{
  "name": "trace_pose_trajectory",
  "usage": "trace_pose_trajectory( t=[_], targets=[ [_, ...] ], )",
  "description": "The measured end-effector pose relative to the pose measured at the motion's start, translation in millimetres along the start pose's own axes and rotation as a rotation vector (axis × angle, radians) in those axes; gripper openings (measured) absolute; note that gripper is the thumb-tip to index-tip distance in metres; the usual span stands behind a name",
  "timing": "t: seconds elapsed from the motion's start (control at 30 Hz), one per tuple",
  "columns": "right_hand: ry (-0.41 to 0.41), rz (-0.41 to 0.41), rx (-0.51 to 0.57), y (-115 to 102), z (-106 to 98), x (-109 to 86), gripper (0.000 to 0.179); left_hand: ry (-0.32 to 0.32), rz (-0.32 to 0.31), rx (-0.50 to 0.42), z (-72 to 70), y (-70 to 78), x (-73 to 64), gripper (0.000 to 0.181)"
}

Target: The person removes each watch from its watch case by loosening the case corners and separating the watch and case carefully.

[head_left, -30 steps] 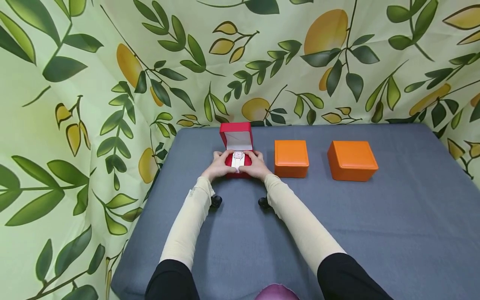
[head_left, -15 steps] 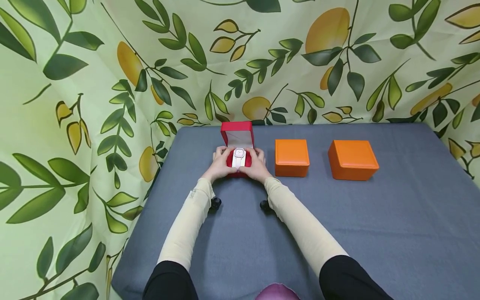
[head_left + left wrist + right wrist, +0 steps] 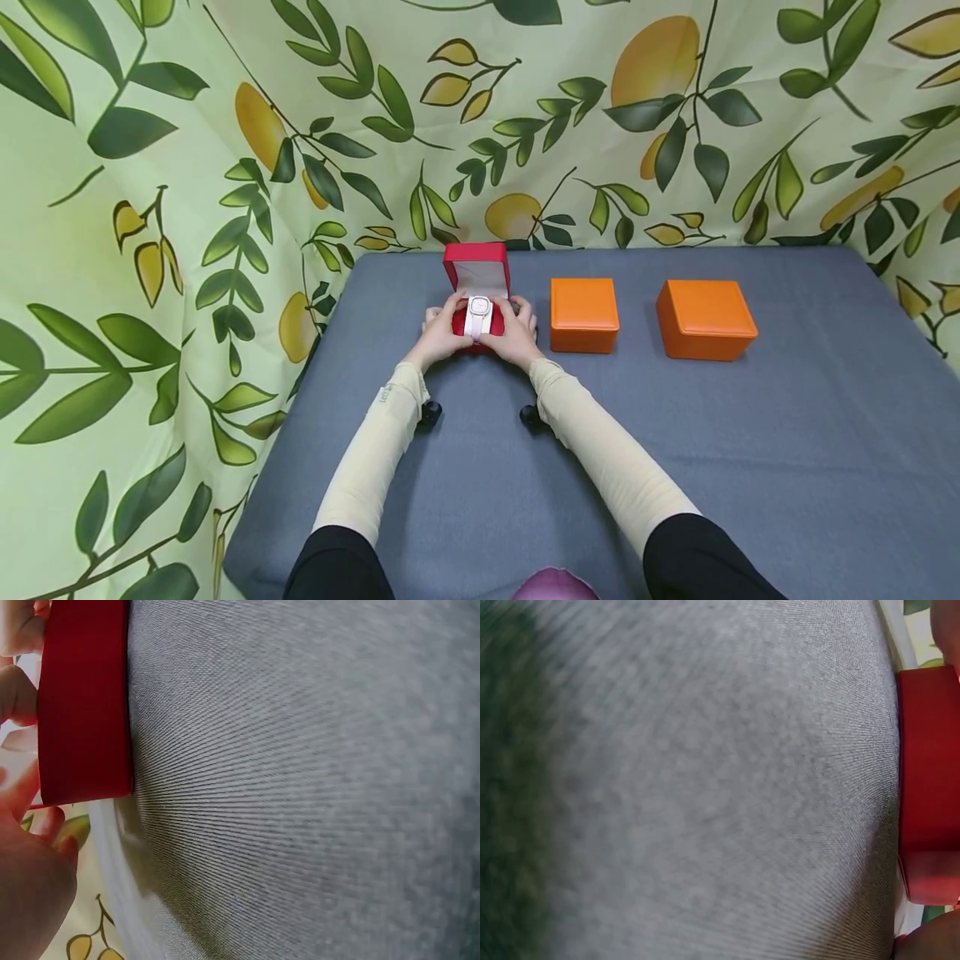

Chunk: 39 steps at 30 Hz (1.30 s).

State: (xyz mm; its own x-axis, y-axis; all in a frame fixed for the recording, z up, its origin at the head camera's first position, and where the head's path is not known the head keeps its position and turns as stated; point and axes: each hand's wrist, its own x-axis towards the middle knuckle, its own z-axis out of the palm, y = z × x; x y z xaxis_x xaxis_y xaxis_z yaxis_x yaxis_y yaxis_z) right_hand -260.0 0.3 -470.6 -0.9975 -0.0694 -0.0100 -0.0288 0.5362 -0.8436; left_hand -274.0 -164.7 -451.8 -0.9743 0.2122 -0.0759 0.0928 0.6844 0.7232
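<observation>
A red watch box (image 3: 477, 252) stands with its lid raised near the table's back edge. In its lower part sits a watch (image 3: 480, 307) with a white band, its dial facing up. My left hand (image 3: 438, 335) holds the watch from the left and my right hand (image 3: 516, 335) from the right. Both thumbs lie at the band's near end, and both index fingers reach its far end. The other fingers curl beside the box. In the left wrist view the box's red wall (image 3: 86, 705) shows beside the fingers. The right wrist view has the box wall (image 3: 930, 765) at its right edge.
Two closed orange boxes, one nearer (image 3: 584, 315) and one farther right (image 3: 707, 320), stand on the grey cloth-covered table (image 3: 675, 467). Leaf-patterned fabric (image 3: 555, 125) hangs behind and to the left. A purple rounded thing (image 3: 555, 586) shows at the bottom edge.
The watch and the red box have shifted very slightly right. My fingers have moved a little around the watch. The orange boxes stay in place.
</observation>
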Motion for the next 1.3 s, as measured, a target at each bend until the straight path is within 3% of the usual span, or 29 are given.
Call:
trace_pose_trajectory(
  t=[0.2,0.5,0.67,0.9,1.0,1.17,1.3],
  targets=[
    [0.021,0.013,0.018,-3.0,1.9,-1.1,0.071,-0.011,0.000,0.036,0.8,-1.1,1.6,0.082],
    [0.085,-0.042,-0.006,-11.8,6.5,-2.4,0.074,0.094,0.104,0.016,0.6,-3.9,2.9,0.079],
    [0.062,-0.073,-0.030,-10.4,4.0,-3.4,0.082,0.110,0.104,-0.003,1.4,-3.2,-0.1,0.077],
    [0.054,-0.143,-0.024,-9.2,-2.5,-7.0,0.074,0.109,0.107,-0.006,-0.1,1.7,-1.8,0.077],
    [0.069,-0.187,0.015,-8.2,-6.3,-8.2,0.072,0.098,0.151,-0.038,-1.5,7.1,-2.3,0.076],
    [0.110,-0.280,0.094,-5.5,-8.3,-10.1,0.071,0.057,0.265,-0.164,-4.8,14.9,-7.4,0.076],
    [0.070,-0.312,0.208,-6.3,-8.4,-14.3,0.073,0.022,0.257,-0.232,-8.5,17.1,-14.7,0.077]
  ],
)
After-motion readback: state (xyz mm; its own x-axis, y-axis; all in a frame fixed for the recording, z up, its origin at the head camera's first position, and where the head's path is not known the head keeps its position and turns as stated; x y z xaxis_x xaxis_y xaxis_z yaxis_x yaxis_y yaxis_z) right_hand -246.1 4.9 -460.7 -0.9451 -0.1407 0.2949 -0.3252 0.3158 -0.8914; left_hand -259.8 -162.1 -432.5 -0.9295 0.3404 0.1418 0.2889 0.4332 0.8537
